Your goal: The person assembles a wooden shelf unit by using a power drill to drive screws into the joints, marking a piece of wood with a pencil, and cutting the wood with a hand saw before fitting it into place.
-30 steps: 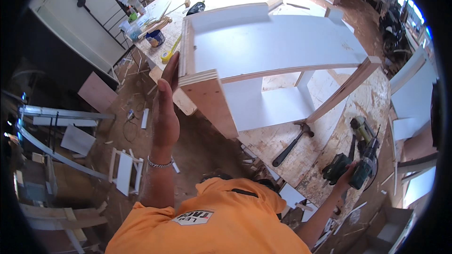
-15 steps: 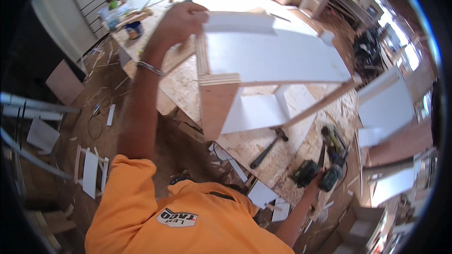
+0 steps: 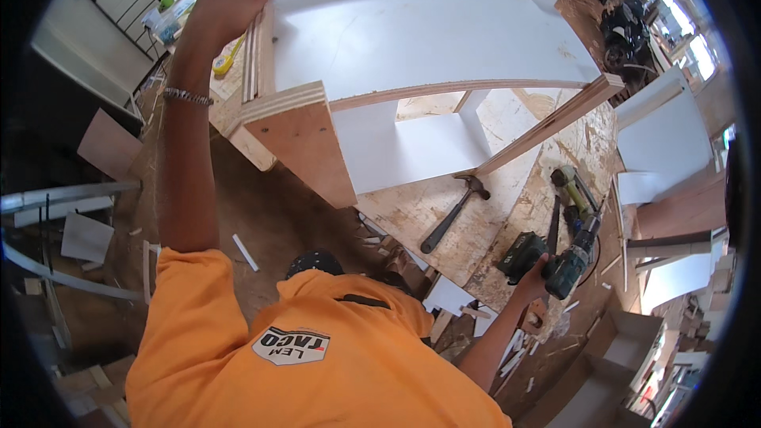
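Note:
A white-faced plywood cabinet frame (image 3: pixel 444 36) rests on the workbench (image 3: pixel 412 214), an open compartment facing me. At its far left corner, the fingers of my left hand (image 3: pixel 242 0) are closed over the plywood edge. My right hand (image 3: pixel 537 276) is wrapped round the handle of a green and black cordless drill (image 3: pixel 569 266), held low at the right end of the bench. Between the cabinet frame and the drill lies a claw hammer (image 3: pixel 453 214) with a dark handle. Beside the drill is a second, yellow-green power tool (image 3: pixel 574 190).
A yellow tape measure (image 3: pixel 225 62) lies left of the cabinet frame. A handsaw's wooden handle (image 3: pixel 536 317) shows below my right hand. Wood offcuts litter the floor, with white panels (image 3: pixel 670 139) standing at the right and metal bars (image 3: pixel 67 194) at the left.
The cabinet frame and my left hand on it now appear farther left and higher in view, the frame larger and tilted. My right hand keeps the drill, its front now pointing more upward.

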### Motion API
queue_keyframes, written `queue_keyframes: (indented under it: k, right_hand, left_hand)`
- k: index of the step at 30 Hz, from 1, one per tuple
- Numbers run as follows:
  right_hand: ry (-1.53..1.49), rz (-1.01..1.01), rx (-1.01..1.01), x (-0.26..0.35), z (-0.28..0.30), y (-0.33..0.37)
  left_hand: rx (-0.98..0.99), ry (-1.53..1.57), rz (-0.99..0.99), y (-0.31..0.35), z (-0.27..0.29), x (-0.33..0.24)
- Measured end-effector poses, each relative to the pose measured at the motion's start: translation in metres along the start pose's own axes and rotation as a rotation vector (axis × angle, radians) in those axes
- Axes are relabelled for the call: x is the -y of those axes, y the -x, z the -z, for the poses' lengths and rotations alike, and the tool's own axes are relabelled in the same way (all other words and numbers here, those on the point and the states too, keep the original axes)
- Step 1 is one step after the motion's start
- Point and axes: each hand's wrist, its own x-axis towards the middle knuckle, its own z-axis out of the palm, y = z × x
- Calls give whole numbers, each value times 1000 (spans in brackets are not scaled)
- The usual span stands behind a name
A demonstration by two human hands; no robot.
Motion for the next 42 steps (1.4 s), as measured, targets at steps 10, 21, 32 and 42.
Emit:
queue_keyframes:
  k: [10,21,32,42]
  right_hand:
    - [88,-4,-293,57,17,95]
    - [-249,805,-88,450,-12,194]
    - [-442,784,-76,495,-78,228]
    - [-465,777,-96,487,-77,222]
  left_hand:
    - [-33,948,-75,31,-90,52]
    - [230,1241,-301,34,-88,68]
    - [282,1581,-71,31,-94,69]
    - [135,1371,8,41,-79,56]
